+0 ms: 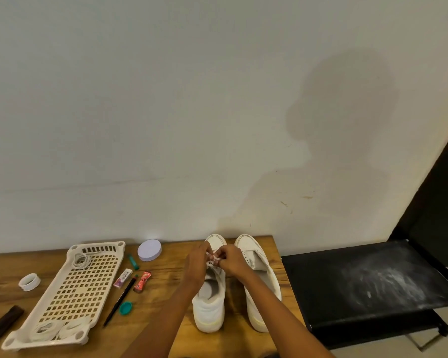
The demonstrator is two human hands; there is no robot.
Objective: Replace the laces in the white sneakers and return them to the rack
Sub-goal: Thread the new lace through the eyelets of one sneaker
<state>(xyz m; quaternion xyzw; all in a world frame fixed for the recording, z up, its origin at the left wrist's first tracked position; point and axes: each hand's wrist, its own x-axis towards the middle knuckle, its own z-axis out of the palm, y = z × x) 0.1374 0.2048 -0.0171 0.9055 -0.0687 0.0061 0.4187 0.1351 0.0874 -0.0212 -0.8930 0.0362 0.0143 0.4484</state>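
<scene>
My left hand (197,262) and right hand (230,259) meet over the left shoe (209,301), fingers curled and pinching the lace (213,258) at its eyelets; the shoe runs toe-away from me on the table (166,293), beside its mate (261,277); both forearms reach forward, equally near.

Wooden table (166,288): sneakers (259,280), tray (70,295), lid (149,250), pencil (119,302).

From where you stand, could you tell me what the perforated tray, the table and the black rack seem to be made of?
The perforated tray looks like moulded cream plastic: smooth, uniform slots. The table seems wood or wood veneer, with visible brown grain. The black rack shelf looks matte, dusted white; metal or fabric, I cannot tell.
</scene>
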